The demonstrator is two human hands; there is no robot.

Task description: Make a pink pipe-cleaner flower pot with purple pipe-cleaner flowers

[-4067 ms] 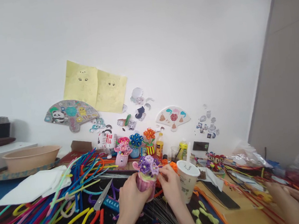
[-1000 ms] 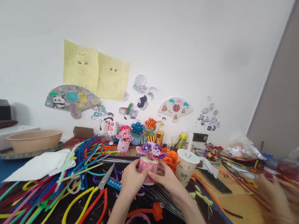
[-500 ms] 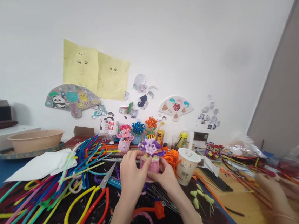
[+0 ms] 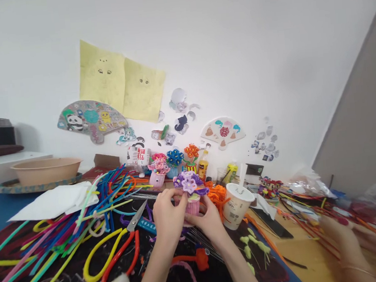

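Both my hands hold a small pink pot [image 4: 193, 206] topped with purple pipe-cleaner flowers [image 4: 189, 182], just above the dark table mat. My left hand [image 4: 167, 216] wraps the pot's left side, thumb up near the flowers. My right hand [image 4: 209, 221] grips its right side and base from below. The pot stands roughly upright between them.
Scissors with red and yellow handles [image 4: 118, 249] lie left of my hands, beside a heap of coloured pipe cleaners [image 4: 66, 223]. A paper cup [image 4: 236, 205] stands right of the pot. Thin wires [image 4: 206, 245] lie under my wrists. Another person's hand [image 4: 342, 237] works at the right.
The pot has been turned and lifted slightly between my hands, and my left thumb has shifted up towards the flowers. The view has tilted a little.
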